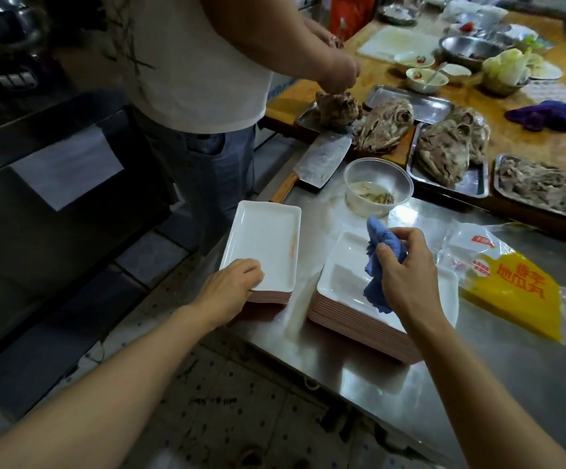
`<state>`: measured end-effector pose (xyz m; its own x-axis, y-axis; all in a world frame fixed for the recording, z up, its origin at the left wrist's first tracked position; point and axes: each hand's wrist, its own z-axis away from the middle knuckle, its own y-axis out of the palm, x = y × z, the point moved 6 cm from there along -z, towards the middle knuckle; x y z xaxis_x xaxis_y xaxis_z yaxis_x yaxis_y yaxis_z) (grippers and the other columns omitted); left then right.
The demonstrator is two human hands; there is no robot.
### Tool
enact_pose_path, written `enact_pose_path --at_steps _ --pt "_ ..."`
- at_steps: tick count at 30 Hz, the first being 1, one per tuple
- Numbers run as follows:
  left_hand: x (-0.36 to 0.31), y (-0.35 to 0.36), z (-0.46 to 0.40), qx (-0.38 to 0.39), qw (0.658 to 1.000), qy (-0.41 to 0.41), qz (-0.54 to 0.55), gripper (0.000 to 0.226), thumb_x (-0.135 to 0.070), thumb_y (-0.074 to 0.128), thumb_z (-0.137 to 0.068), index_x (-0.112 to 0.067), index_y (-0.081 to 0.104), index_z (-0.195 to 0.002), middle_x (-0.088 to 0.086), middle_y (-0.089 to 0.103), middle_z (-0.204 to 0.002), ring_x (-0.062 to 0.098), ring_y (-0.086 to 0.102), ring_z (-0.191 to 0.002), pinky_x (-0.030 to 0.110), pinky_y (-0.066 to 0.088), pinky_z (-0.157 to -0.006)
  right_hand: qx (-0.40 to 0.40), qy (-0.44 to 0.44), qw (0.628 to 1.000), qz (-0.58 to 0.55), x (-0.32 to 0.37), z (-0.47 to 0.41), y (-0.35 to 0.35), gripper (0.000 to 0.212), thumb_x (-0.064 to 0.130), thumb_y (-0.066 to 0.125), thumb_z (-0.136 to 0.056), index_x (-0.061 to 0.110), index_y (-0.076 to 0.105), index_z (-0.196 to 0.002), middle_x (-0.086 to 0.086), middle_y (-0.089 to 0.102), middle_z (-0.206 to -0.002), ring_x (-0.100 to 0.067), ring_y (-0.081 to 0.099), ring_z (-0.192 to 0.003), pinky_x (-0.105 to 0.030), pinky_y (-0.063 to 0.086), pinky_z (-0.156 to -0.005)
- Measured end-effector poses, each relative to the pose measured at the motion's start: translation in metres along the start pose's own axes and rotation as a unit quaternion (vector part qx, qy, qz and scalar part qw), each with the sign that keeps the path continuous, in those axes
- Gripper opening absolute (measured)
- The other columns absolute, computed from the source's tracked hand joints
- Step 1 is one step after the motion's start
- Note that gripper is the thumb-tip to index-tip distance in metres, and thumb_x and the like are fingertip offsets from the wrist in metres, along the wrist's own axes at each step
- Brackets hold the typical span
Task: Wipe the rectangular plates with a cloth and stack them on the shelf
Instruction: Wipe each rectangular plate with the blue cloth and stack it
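Two stacks of white rectangular plates with pink undersides stand on the steel counter. My left hand [232, 286] grips the near edge of the left stack [264, 238], whose top plate carries an orange smear along its right side. Over the taller right stack [342, 282], my right hand [406, 265] holds a bunched blue cloth [381, 255]. The cloth hangs down onto the top plate. No shelf is in view.
A clear plastic tub [378, 186] and a cleaver [318, 164] lie just behind the stacks. A yellow plastic bag [511, 286] lies to the right. Another person [200, 79] stands at the left, handling meat over metal trays [450, 154]. Bowls and vegetables crowd the wooden table behind.
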<state>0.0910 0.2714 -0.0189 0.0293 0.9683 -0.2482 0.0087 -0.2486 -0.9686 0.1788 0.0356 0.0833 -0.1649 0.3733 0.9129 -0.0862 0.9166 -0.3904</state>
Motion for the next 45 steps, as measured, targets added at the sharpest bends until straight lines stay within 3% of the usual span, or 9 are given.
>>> enact_pose_path --at_steps 4,7,11,15,21,28,33,42,45 --pt "0.003 0.004 -0.009 0.044 0.998 -0.024 -0.023 0.021 -0.030 0.056 -0.092 -0.013 0.052 -0.105 -0.003 0.045 -0.129 0.016 0.042 -0.118 0.032 0.044 -0.076 -0.009 0.007 1.000 0.017 -0.009 0.000 -0.006 0.015 0.010 0.048 -0.092 0.025 0.048 -0.093 0.016 0.062 -0.060 0.011 0.056 -0.061 -0.002 0.038 -0.049" --pt "-0.006 -0.004 -0.021 0.051 0.996 -0.067 -0.034 0.027 -0.043 0.048 -0.094 -0.017 0.054 -0.100 -0.005 0.049 -0.115 0.017 0.046 -0.109 0.031 0.038 -0.072 -0.010 0.014 1.000 0.026 -0.013 0.001 -0.012 0.012 0.012 0.049 -0.093 0.024 0.048 -0.095 0.007 0.061 -0.066 0.008 0.056 -0.058 -0.004 0.039 -0.046" --pt "-0.040 -0.016 -0.043 -0.001 0.993 -0.097 0.068 0.037 -0.042 0.047 -0.094 -0.018 0.055 -0.120 -0.003 0.053 -0.126 0.017 0.046 -0.114 0.035 0.042 -0.086 -0.029 0.014 0.999 0.030 -0.015 0.003 -0.023 0.011 0.009 0.050 -0.093 0.020 0.049 -0.095 0.002 0.059 -0.066 0.006 0.057 -0.050 -0.007 0.036 -0.035" --pt "-0.075 -0.013 -0.062 0.012 0.978 -0.120 0.172 0.041 -0.038 0.049 -0.094 -0.020 0.049 -0.131 -0.001 0.053 -0.128 0.019 0.052 -0.111 0.031 0.041 -0.086 -0.078 0.020 0.990 0.119 -0.033 0.004 -0.046 0.011 0.011 0.053 -0.091 0.014 0.053 -0.101 -0.005 0.057 -0.096 -0.016 0.060 -0.088 -0.033 0.052 -0.074" --pt "-0.092 -0.003 -0.072 0.054 0.967 -0.150 0.198 0.034 -0.018 0.047 -0.092 -0.013 0.050 -0.125 0.005 0.058 -0.103 0.027 0.053 -0.097 0.038 0.047 -0.083 -0.014 0.066 0.927 0.369 -0.075 0.015 -0.054 0.030 0.020 0.053 -0.092 0.006 0.055 -0.117 -0.014 0.041 -0.137 -0.032 0.032 -0.127 -0.037 0.022 -0.108" --pt "-0.089 0.001 -0.071 0.051 0.957 -0.151 0.240 0.037 -0.010 0.048 -0.090 -0.017 0.051 -0.126 0.007 0.059 -0.100 0.023 0.052 -0.090 0.033 0.043 -0.075 0.065 0.066 0.888 0.451 -0.087 0.017 -0.044 0.041 0.015 0.057 -0.090 0.005 0.047 -0.128 -0.008 0.031 -0.141 -0.024 0.032 -0.127 -0.031 0.043 -0.087" --pt "-0.086 0.006 -0.072 0.053 0.957 -0.143 0.246 0.038 -0.013 0.049 -0.090 -0.022 0.050 -0.127 0.001 0.048 -0.095 0.020 0.050 -0.085 0.030 0.038 -0.073 0.017 0.079 0.908 0.412 -0.080 -0.006 -0.035 0.029 0.019 0.045 -0.097 0.011 0.045 -0.125 -0.006 0.033 -0.138 -0.020 0.033 -0.123 -0.029 0.040 -0.084" --pt "-0.087 0.008 -0.069 0.056 0.952 -0.156 0.259 0.047 -0.017 0.047 -0.094 -0.029 0.040 -0.139 0.001 0.042 -0.103 0.026 0.053 -0.097 0.034 0.045 -0.088 0.084 -0.052 0.913 0.395 -0.055 -0.022 0.038 0.036 0.013 0.056 -0.084 0.009 0.050 -0.119 -0.008 0.031 -0.136 -0.023 0.036 -0.121 -0.027 0.041 -0.079" --pt "-0.087 0.007 -0.068 0.052 0.949 -0.157 0.269 0.047 -0.017 0.047 -0.093 -0.028 0.041 -0.138 0.001 0.043 -0.097 0.022 0.050 -0.088 0.031 0.041 -0.080 0.107 -0.084 0.915 0.380 -0.048 -0.027 0.058 0.033 0.015 0.051 -0.088 0.007 0.052 -0.120 -0.009 0.033 -0.136 -0.025 0.034 -0.120 -0.026 0.035 -0.074"
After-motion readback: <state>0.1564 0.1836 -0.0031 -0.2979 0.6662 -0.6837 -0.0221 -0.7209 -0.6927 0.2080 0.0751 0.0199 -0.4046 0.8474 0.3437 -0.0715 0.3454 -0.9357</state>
